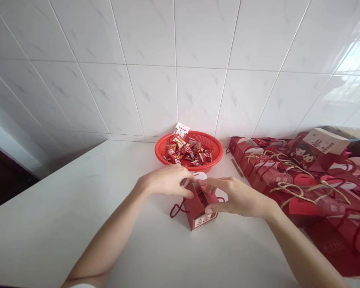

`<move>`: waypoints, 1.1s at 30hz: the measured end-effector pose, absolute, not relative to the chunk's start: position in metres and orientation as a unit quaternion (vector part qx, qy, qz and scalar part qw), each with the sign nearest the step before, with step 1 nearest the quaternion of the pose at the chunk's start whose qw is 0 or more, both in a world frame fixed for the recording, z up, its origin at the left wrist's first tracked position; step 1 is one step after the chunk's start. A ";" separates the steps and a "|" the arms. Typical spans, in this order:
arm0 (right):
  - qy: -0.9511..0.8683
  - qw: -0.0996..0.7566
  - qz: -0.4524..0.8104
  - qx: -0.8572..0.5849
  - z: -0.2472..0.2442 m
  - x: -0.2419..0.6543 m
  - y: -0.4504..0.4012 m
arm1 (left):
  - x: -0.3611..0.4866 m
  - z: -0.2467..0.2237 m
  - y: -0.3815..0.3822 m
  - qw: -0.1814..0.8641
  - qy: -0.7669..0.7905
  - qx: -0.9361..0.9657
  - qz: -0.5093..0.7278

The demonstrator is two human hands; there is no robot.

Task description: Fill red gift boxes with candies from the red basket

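Observation:
A small red gift box (194, 206) stands on the white table in front of me, its top open and dark red cord handles hanging at its sides. My left hand (171, 180) grips its left panel, thumb on the near side and the other fingers partly hidden behind. From the right, my right hand (235, 197) holds the opposite panel, with its thumb by the front edge and its fingers bent over the top. Something red shows inside the box, too small to make out. Just behind sits a red plastic basket (217, 154) with wrapped candies (187, 152).
Rows of red gift boxes (265, 180) with cord handles fill the right side of the table (78, 208). A box with a cartoon print (306, 154) lies on top of them. A thin brown strip (237, 168) lies beside the basket. A tiled wall (150, 96) rises behind.

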State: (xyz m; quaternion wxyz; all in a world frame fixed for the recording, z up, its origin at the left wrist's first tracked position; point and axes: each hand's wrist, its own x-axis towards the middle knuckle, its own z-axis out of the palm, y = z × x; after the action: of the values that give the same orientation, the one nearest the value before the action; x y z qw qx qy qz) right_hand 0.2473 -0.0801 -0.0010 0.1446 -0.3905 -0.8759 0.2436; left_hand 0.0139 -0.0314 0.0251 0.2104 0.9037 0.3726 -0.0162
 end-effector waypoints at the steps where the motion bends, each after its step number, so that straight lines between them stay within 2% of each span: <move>1: -0.873 0.147 0.258 -0.387 -0.003 0.248 -0.078 | 0.017 0.024 -0.033 0.205 0.376 0.903 -0.017; 8: -0.866 0.141 0.319 -0.359 -0.009 0.255 -0.067 | 0.029 0.020 -0.043 0.202 0.422 0.884 -0.023; 18: -0.860 0.132 0.262 -0.417 -0.019 0.253 -0.060 | 0.029 0.010 -0.036 0.198 0.410 0.888 -0.061; 27: -0.836 0.075 0.227 -0.494 -0.029 0.255 -0.054 | 0.030 0.008 -0.037 0.262 0.400 0.877 -0.050; 33: -0.830 0.115 0.299 -0.456 -0.038 0.269 -0.040 | 0.031 0.003 -0.039 0.304 0.428 0.846 -0.091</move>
State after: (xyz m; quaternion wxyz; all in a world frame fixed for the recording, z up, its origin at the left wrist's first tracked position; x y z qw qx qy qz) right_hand 0.2687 -0.0402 -0.0377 0.1152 -0.4558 -0.8304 0.2991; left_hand 0.0312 -0.0389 0.0026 0.3044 0.8462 0.4278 -0.0914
